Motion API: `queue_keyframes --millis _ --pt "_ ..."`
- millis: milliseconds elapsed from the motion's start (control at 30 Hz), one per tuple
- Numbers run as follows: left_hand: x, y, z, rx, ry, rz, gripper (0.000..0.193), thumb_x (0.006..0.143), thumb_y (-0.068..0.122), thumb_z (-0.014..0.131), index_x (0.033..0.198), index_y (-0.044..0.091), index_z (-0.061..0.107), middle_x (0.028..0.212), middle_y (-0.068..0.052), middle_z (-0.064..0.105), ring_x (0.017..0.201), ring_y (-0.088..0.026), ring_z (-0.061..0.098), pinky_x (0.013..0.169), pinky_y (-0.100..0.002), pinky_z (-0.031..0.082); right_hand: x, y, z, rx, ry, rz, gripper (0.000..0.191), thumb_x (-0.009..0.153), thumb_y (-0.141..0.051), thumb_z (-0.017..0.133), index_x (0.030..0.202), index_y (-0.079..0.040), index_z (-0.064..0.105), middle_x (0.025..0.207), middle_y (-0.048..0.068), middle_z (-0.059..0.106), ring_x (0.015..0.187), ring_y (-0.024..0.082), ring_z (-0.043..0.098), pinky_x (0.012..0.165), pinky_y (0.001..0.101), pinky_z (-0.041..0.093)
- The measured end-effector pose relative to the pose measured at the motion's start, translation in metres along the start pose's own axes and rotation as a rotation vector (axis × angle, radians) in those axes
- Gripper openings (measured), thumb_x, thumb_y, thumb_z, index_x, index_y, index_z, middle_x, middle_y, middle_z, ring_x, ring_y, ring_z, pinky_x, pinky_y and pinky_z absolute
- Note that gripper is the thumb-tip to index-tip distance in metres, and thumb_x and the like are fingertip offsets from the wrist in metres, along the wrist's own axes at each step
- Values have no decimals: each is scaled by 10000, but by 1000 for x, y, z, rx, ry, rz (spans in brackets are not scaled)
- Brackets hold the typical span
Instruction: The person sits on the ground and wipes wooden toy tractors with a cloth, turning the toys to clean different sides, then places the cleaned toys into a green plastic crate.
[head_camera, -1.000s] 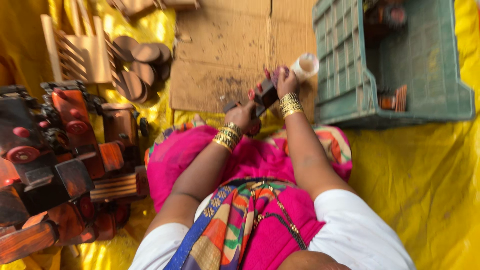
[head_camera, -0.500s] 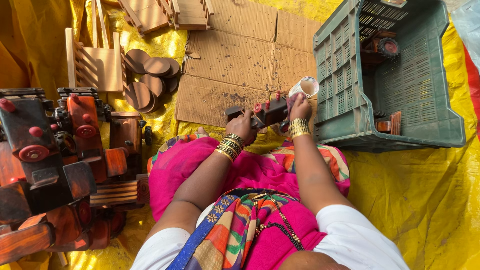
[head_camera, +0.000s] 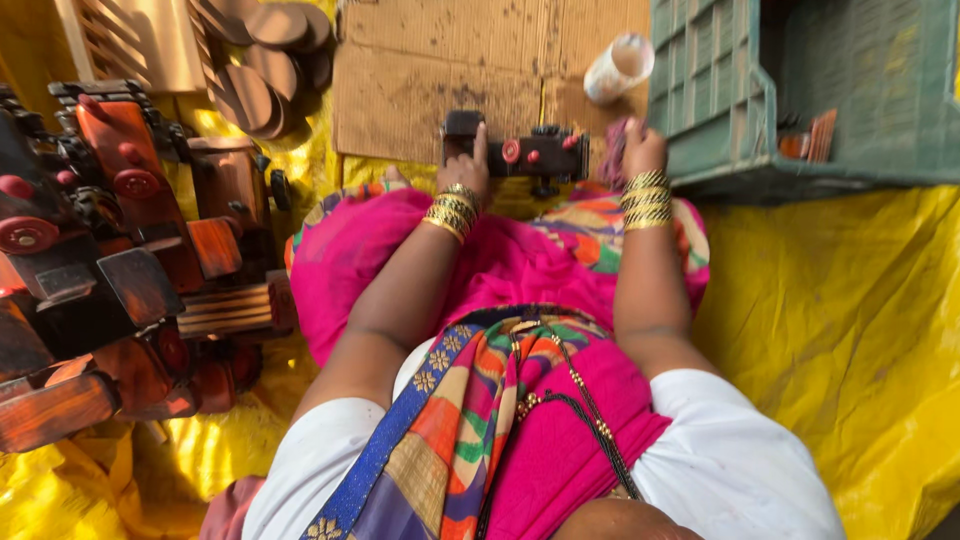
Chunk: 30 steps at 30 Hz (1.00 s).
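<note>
Dark wooden toy (head_camera: 520, 152) lies crosswise between both hands.

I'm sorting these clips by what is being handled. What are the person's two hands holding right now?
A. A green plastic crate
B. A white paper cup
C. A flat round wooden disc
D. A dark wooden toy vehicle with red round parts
D: the left hand and right hand grip the ends of the dark wooden toy vehicle with red round parts, held over the brown cardboard sheet.
</note>
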<state>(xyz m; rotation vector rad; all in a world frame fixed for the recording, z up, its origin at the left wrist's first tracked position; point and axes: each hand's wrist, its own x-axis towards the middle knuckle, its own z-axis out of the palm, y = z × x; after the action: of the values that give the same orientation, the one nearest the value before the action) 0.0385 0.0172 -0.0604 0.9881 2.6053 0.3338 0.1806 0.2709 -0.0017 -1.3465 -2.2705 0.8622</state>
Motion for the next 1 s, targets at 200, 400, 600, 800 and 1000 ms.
queue_keyframes --millis 200,400,600,800,1000 --pt "-2 -2 -27 -258 -26 -123 1191 793 537 828 1619 219 31 1286 -236 617 1100 -414 658 874 -513 553 13 -21 12 145 36 -184 497 981 -463 659 878 19 719 764 154 724 684 235 680 670 420 540" --pt "14 -4 -23 -457 343 -185 812 864 443 772 1529 188 382 1486 -227 465 1344 -430 471 1091 -536 413 -13 -61 66 148 24 -534 333 1025 -364 634 1049 -39 698 843 171 678 776 294 678 699 437 538" --pt "35 -2 -13 -708 432 -332 967 755 497 825 1532 165 354 1490 -247 433 1378 -434 417 1127 -522 364 -52 -69 114 -331 -97 -645 323 953 -465 635 1060 -199 783 934 118 737 895 344 674 820 495 498" --pt "47 -7 -22 -888 230 -512 1025 754 574 785 1566 151 324 1507 -236 456 1377 -394 478 1141 -500 388 -57 -65 125 -415 -142 -652 308 887 -495 693 1053 -248 772 962 37 723 1004 276 648 943 462 432" --pt "48 -10 -15 -929 284 -504 996 755 604 770 1504 45 426 1419 -251 574 1297 -412 572 1091 -479 458 -62 -46 116 -439 -16 -897 357 821 -384 757 1113 -181 732 1101 95 674 1056 308 619 928 460 440"
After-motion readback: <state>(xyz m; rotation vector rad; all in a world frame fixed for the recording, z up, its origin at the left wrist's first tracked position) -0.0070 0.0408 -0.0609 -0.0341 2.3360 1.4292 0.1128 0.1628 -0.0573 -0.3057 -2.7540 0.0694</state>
